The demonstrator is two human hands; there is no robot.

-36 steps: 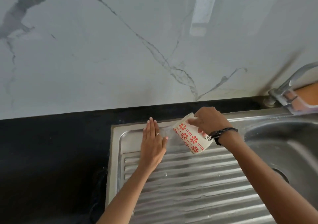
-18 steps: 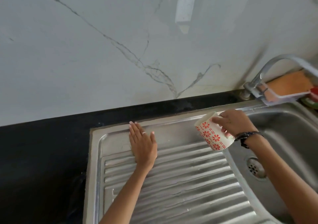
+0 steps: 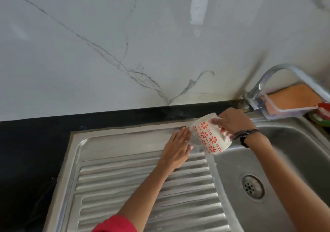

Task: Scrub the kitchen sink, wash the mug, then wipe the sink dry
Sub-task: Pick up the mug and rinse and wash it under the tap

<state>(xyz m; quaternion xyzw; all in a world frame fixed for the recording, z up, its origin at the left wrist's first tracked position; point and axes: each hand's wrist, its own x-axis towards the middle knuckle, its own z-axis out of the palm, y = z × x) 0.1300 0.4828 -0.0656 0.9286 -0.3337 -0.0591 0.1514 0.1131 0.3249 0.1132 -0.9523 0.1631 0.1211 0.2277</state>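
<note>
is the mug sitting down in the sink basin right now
No, the right hand holds the mug tilted in the air over the drainboard, beside the left hand.

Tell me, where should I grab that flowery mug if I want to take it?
Probably around its bare lower side. The mug is tipped, mouth up and to the left, base down and to the right. The right hand wraps its upper side; the left hand lies flat on the drainboard beside it. Come from below, near the basin. No handle shows.
</note>
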